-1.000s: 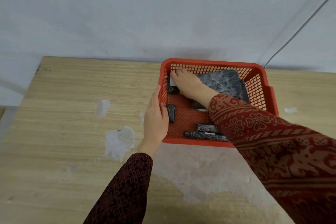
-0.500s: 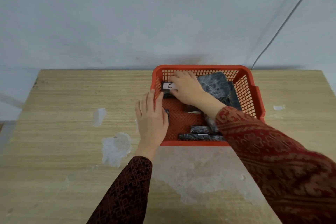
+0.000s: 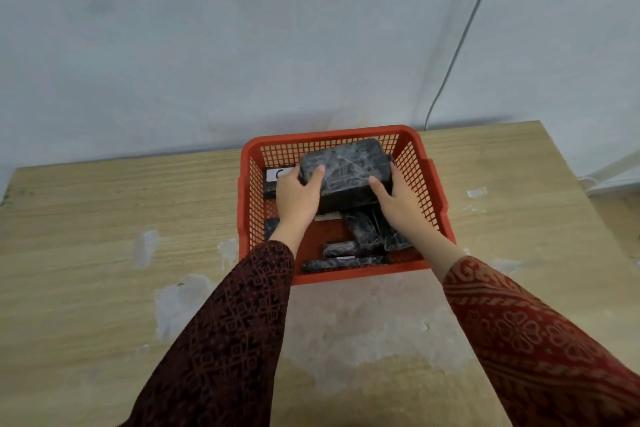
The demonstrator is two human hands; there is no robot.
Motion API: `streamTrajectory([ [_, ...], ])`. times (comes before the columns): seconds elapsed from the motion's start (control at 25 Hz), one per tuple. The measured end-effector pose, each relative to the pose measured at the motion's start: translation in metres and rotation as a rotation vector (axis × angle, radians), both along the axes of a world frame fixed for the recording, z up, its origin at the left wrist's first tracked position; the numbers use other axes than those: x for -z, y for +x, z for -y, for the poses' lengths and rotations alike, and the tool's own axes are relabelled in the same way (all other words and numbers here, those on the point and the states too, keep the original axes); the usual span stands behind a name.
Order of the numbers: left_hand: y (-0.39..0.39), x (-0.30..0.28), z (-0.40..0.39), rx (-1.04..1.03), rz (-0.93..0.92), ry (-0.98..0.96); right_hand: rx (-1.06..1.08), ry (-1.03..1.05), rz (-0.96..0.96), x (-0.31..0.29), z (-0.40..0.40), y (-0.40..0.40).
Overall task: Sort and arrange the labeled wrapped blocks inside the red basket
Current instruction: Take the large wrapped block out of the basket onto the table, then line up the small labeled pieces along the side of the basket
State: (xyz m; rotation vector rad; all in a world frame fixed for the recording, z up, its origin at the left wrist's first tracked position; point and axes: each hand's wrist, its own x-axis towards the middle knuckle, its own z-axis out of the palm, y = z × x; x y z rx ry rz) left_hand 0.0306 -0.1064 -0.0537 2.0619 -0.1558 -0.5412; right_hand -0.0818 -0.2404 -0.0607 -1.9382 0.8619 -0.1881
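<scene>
The red mesh basket (image 3: 434, 184) stands at the far middle of the wooden table. Inside it, both hands hold a large black plastic-wrapped block (image 3: 346, 166), raised and tilted near the back wall. My left hand (image 3: 298, 194) grips its left end, my right hand (image 3: 398, 201) its right end. Behind the left hand lies a small block with a white label (image 3: 277, 174), partly hidden. Several smaller black wrapped blocks (image 3: 360, 236) lie on the basket floor, and a long thin one (image 3: 343, 263) rests along the front wall.
The wooden table (image 3: 104, 218) has worn pale patches left of and in front of the basket. A grey wall rises right behind the basket, with a thin cable (image 3: 460, 45) running down it at the right. The table's right edge is near.
My left hand left the basket's left rim and went inside. My right hand moved from the labelled block to the right. Both now grip the large block, which is lifted.
</scene>
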Motion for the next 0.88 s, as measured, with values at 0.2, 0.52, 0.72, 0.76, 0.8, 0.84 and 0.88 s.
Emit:
streamTrajectory([
  [0.2,-0.010,-0.041,-0.025,-0.154,0.327,-0.205,0.077,0.098,0.206,-0.026,-0.043,-0.010],
  [0.52,-0.025,-0.036,-0.185,-0.747,0.280,-0.414,-0.499,-0.475,-0.084,0.006,-0.122,-0.053],
  [0.72,-0.034,0.007,-0.222,-0.956,0.214,-0.282,-0.566,-0.992,0.017,0.020,-0.128,-0.061],
  [0.76,-0.036,0.015,-0.223,-0.963,0.192,-0.250,-0.560,-1.012,0.028,0.020,-0.128,-0.060],
  [0.8,-0.039,0.024,-0.224,-0.964,0.173,-0.228,-0.557,-1.024,0.028,0.022,-0.128,-0.060],
  [0.84,-0.040,0.031,-0.225,-0.963,0.165,-0.209,-0.558,-1.033,0.026,0.023,-0.129,-0.060],
  [0.88,-0.042,0.038,-0.226,-0.958,0.167,-0.189,-0.558,-1.031,0.023,0.023,-0.129,-0.061],
])
